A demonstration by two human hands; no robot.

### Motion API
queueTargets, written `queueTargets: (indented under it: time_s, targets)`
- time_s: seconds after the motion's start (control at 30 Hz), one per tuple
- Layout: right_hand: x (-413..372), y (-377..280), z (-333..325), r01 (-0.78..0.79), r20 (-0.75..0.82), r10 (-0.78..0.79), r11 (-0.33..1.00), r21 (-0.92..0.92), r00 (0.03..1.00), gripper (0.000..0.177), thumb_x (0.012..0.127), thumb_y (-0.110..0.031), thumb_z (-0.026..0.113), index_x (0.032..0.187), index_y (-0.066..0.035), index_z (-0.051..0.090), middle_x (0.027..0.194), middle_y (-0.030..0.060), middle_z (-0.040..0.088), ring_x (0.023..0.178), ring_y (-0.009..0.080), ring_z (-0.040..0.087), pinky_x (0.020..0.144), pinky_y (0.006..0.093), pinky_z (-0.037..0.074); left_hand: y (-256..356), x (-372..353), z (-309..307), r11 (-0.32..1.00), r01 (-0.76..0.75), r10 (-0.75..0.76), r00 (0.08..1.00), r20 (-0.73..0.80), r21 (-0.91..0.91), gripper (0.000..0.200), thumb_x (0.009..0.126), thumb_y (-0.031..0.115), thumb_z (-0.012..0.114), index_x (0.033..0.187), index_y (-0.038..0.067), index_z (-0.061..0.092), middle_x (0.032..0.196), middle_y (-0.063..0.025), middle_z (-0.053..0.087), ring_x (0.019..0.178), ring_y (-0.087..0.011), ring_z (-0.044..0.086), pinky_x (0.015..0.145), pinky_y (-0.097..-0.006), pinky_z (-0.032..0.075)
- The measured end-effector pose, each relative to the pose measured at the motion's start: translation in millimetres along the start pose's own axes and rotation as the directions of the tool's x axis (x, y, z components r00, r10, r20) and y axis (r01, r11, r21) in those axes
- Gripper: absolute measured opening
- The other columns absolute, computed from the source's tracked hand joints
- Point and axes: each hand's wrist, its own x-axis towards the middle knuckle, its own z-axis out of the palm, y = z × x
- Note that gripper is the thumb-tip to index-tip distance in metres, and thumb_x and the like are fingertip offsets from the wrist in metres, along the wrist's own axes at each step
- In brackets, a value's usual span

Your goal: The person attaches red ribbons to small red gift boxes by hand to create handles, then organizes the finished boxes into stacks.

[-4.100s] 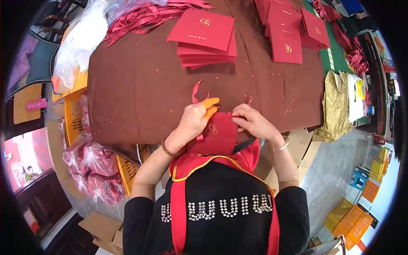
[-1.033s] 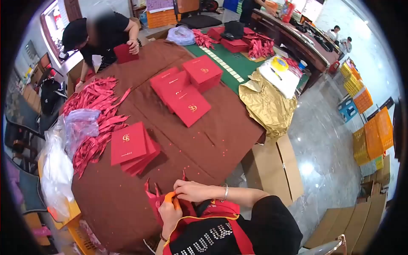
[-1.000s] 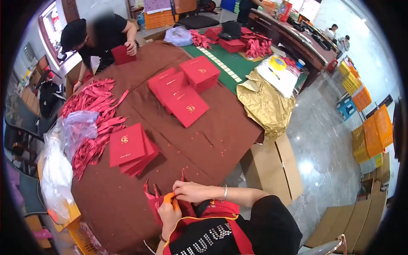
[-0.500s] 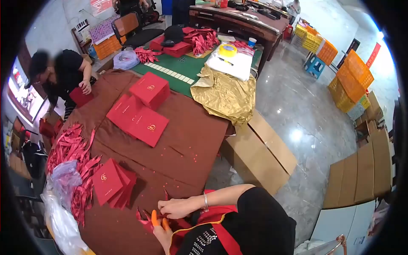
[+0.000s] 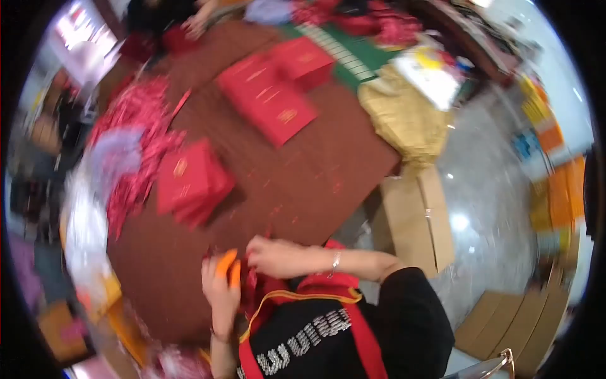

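Note:
My left hand [image 5: 219,287] is raised at the table's near edge, with two orange pieces [image 5: 227,265] at its fingers; blur hides whether they are finger covers or handles. Its fingers are closed on a red ribbon [image 5: 252,282]. My right hand [image 5: 271,258] reaches in from the right, fingers curled on the same ribbon; its fingertips are partly hidden. Red fabric from my apron [image 5: 371,341] lies just below. Beyond my left hand sits a fanned stack of red gift bags [image 5: 186,180] with gold print.
More red bags or boxes [image 5: 268,95] lie farther back on the brown cloth [image 5: 297,189]. At left are heaped red ribbons [image 5: 142,117] and clear plastic [image 5: 88,215]. Gold wrapping [image 5: 407,120] hangs over the right edge beside a carton [image 5: 416,221]. Another person's hand [image 5: 199,25] is at the far left.
The view has swung, so the table's contents appear shifted right and up. My hands remain close together; the left one now points more upright. The picture is more blurred.

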Motion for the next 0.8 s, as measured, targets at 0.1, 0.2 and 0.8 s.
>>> queueTargets:
  time_s: [0.1, 0.2, 0.8]
  targets:
    - [-2, -6, 6, -0.097, -0.017, 0.097, 0.994, 0.048, 0.995, 0.013, 0.082, -0.013, 0.06, 0.092, -0.005, 0.058, 0.109, 0.0143, 0.049, 0.09, 0.0342, 0.056, 0.075, 0.0384, 0.051, -20, -2, -8, 0.987, 0.147, -0.131, 0.971, 0.201, -0.067, 0.013, 0.078, 0.006, 0.062, 0.09, 0.006, 0.065, 0.086, -0.0121, 0.061, 0.084, -0.0299, 0.056, 0.075, -0.0367, 0.044]
    - [2, -9, 6, -0.056, -0.053, 0.057, 0.998, 0.019, 0.997, 0.02, 0.081, -0.009, 0.062, 0.1, -0.005, 0.058, 0.11, 0.0131, 0.048, 0.086, 0.0319, 0.059, 0.072, 0.0379, 0.052, -38, 4, -13, 0.857, 0.429, -0.232, 0.816, 0.53, -0.285, 0.016, 0.08, 0.006, 0.058, 0.094, 0.0, 0.063, 0.087, -0.0148, 0.065, 0.08, -0.0252, 0.064, 0.07, -0.0327, 0.048]
    - [5, -20, 15, -0.151, -0.099, 0.154, 0.988, 0.035, 0.983, 0.015, 0.08, -0.008, 0.065, 0.094, -0.003, 0.06, 0.113, 0.014, 0.047, 0.077, 0.0232, 0.062, 0.07, 0.0334, 0.051, -65, 41, -7, 0.803, 0.563, -0.079, 0.426, 0.901, -0.196, 0.025, 0.076, 0.023, 0.061, 0.081, -0.001, 0.066, 0.058, -0.0043, 0.054, 0.055, -0.0087, 0.046, 0.051, -0.028, 0.037]
